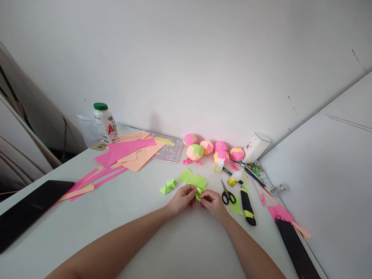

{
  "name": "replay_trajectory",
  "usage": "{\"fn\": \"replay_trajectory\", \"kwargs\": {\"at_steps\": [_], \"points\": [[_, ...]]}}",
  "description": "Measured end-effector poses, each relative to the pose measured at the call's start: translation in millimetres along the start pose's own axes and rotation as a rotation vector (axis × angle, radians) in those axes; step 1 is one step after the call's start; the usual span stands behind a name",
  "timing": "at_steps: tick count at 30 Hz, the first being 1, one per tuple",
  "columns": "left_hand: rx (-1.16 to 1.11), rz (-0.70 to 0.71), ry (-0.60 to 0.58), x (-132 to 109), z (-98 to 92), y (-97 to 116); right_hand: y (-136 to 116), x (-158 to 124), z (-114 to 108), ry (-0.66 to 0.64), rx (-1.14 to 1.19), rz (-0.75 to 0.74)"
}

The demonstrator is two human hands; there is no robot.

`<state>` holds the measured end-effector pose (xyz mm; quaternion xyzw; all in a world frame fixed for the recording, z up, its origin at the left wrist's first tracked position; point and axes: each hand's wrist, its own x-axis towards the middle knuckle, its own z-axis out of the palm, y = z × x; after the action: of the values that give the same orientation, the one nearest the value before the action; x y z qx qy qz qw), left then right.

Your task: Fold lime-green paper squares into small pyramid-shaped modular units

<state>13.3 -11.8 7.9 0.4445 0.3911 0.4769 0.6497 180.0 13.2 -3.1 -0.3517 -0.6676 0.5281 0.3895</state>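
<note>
Between my two hands is a small folded piece of green paper (pixel 198 194). My left hand (pixel 183 198) pinches its left side, and my right hand (pixel 213 202) grips its right side with bent fingers. Just beyond them lie several flat green paper pieces (pixel 192 178). To the left of my left hand rests a folded green paper unit (pixel 168 186). Black-handled scissors (pixel 228 195) lie to the right of my right hand, beside a green paper square (pixel 236 206) and a black and yellow utility knife (pixel 248 206).
Several paper balls (pixel 195 152) line the wall near a white cylinder (pixel 257 147). A glue bottle (pixel 234 178) stands at right. Pink and peach sheets (pixel 125 151), a green-capped bottle (pixel 105 123) and a black tablet-like slab (pixel 31 207) are at left; a black phone (pixel 296 248) lies right.
</note>
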Motion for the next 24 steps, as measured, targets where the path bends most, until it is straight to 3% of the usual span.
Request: {"fn": "replay_trajectory", "kwargs": {"at_steps": [14,24], "points": [[0.220,0.048,-0.035,-5.1,-0.8,-4.7,-5.5,-0.4,1.1,0.021,-0.085,-0.074],[0.242,0.073,-0.132,-8.7,2.2,2.7,-5.4,-1.3,0.0,0.043,-0.021,0.034]]}}
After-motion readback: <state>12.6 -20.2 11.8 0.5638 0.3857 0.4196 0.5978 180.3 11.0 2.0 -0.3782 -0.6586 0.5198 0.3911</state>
